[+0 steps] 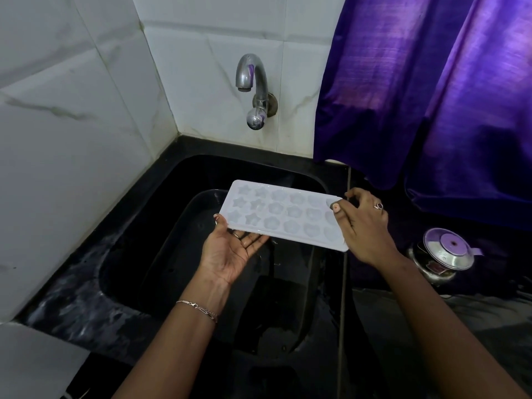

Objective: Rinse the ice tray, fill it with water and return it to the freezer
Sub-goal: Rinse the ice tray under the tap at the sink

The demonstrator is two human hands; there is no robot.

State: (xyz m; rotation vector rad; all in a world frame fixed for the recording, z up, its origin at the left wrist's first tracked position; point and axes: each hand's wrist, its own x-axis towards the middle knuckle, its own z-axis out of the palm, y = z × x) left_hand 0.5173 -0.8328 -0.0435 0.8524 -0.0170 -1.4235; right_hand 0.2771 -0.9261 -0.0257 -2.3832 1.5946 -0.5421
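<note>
Tray [283, 216] light, stiff, probably wet-slick; right grip [362, 226] pinches one end, left grip [230, 251] flat beneath, fingers apart.

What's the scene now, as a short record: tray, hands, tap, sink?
tray: held over the sink, cavities up; water inside cannot be told
left hand: palm up, supports the tray's left end from below
right hand: pinches the right end, thumb on top
tap: no stream visible
sink: black, a tub sits in it
pot: lidded, right of the sink
</note>
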